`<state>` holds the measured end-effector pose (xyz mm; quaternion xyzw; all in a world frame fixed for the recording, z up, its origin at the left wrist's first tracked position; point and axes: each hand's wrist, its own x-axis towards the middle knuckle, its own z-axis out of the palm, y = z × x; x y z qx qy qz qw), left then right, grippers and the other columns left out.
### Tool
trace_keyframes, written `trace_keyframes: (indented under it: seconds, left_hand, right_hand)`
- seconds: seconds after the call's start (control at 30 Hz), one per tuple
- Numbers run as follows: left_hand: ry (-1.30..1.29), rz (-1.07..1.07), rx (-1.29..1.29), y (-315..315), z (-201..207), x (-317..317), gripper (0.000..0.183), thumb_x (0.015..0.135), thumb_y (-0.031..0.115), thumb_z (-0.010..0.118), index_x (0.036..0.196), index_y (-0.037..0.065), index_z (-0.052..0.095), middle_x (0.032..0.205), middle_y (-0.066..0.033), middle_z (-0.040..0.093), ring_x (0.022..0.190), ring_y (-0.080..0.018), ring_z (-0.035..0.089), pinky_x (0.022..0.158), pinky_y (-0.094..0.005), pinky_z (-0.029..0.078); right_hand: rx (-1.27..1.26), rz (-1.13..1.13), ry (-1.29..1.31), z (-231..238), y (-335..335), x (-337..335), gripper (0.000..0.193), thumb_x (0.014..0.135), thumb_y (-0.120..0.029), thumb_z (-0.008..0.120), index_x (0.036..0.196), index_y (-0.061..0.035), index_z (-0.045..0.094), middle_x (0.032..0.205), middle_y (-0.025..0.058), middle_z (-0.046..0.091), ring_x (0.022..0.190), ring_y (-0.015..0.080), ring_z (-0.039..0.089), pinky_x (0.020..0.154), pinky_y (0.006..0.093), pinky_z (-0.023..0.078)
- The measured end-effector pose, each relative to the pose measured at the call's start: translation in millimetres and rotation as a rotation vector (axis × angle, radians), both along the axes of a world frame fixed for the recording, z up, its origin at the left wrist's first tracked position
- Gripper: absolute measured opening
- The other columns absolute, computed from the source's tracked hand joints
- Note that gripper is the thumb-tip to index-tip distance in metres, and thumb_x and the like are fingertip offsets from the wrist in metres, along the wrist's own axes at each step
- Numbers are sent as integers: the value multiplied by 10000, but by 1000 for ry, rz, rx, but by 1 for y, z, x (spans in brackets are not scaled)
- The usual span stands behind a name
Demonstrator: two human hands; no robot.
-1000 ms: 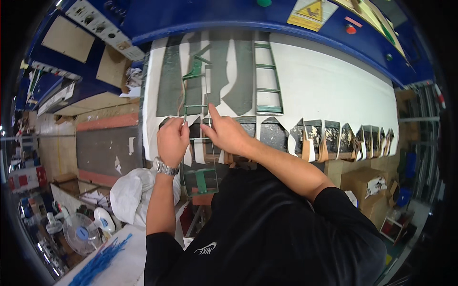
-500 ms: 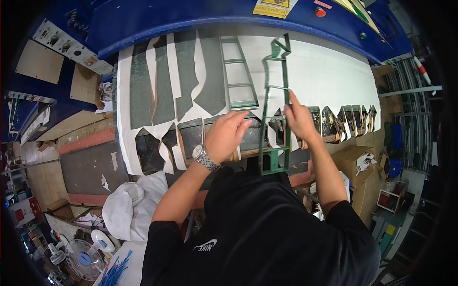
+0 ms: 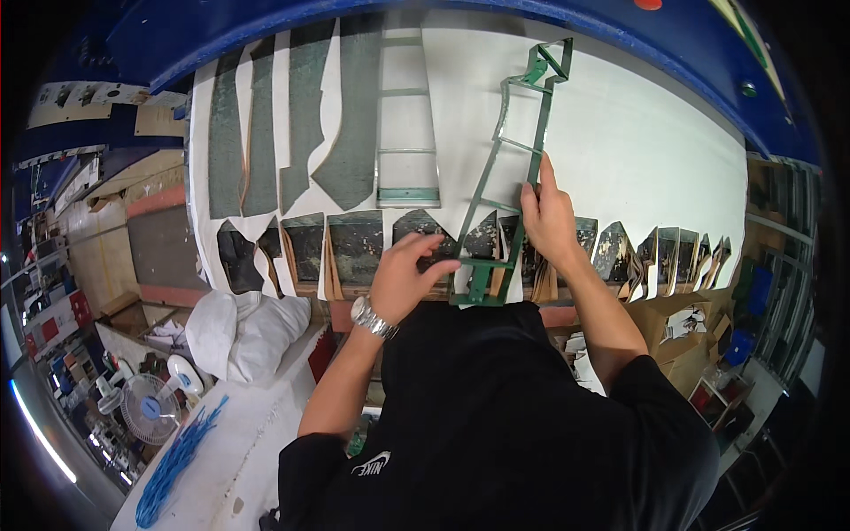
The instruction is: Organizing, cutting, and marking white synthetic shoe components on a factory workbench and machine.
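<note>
A long green metal cutting die (image 3: 521,146), an open frame with thin crossbars, stands slanted over the white sheet material (image 3: 646,150). My right hand (image 3: 551,217) grips its right rail, the index finger stretched along it and the thumb on the inner side. Beside the lower left end of the die is my left hand (image 3: 405,274), thumb and fingers apart; its thumb tip is at the left rail, and whether it touches cannot be made out. A second green die (image 3: 408,195) lies on the sheet left of the held one.
Long cut-outs in the sheet bare the dark green board (image 3: 354,124) at the left. More cut-outs run along the near edge. A blue machine beam (image 3: 354,13) spans the far side. A white bag (image 3: 252,336), a fan (image 3: 150,407) and a cardboard box (image 3: 664,319) stand nearby.
The held die has tilted, its top leaning right and its lower end shifted left. My left hand has moved down from the second die toward the held die's lower end. The view has shifted.
</note>
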<state>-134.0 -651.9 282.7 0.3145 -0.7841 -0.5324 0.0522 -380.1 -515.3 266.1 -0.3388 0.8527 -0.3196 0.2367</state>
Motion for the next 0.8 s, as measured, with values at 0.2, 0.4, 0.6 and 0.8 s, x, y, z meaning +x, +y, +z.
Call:
trace_keyframes:
  seconds: [0.2, 0.4, 0.6, 0.8]
  left_hand:
    - [-5, 67, -9, 17, 11, 12, 329, 920, 136, 820, 1202, -6, 731, 1031, -129, 728, 907, -231, 736, 696, -330, 584]
    - [27, 154, -129, 19, -12, -8, 333, 890, 126, 836, 1181, 4, 732, 998, -136, 716, 834, -249, 718, 688, -350, 577]
    - [109, 301, -280, 21, -32, -33, 318, 854, 148, 861, 1125, 9, 767, 929, -122, 689, 742, -262, 684, 689, -385, 559]
    - [92, 388, -329, 23, -42, -42, 255, 863, 107, 856, 1083, -9, 804, 870, -115, 715, 688, -199, 684, 646, -322, 550]
  right_hand:
    - [22, -12, -98, 9, 5, -15, 645, 1010, -115, 551, 1592, 42, 320, 732, 292, 656, 668, 475, 677, 631, 524, 527]
    - [-114, 71, 203, -7, -64, -90, 583, 1011, -198, 562, 1559, -30, 459, 743, 228, 675, 684, 382, 702, 684, 450, 549]
    - [-153, 117, 211, -4, -125, -112, 612, 993, -215, 568, 1578, -72, 461, 833, 226, 722, 766, 348, 720, 780, 430, 564]
    - [-112, 149, 165, 18, -141, -98, 599, 936, -134, 481, 1510, 38, 487, 1071, 348, 730, 1025, 481, 720, 1015, 509, 541]
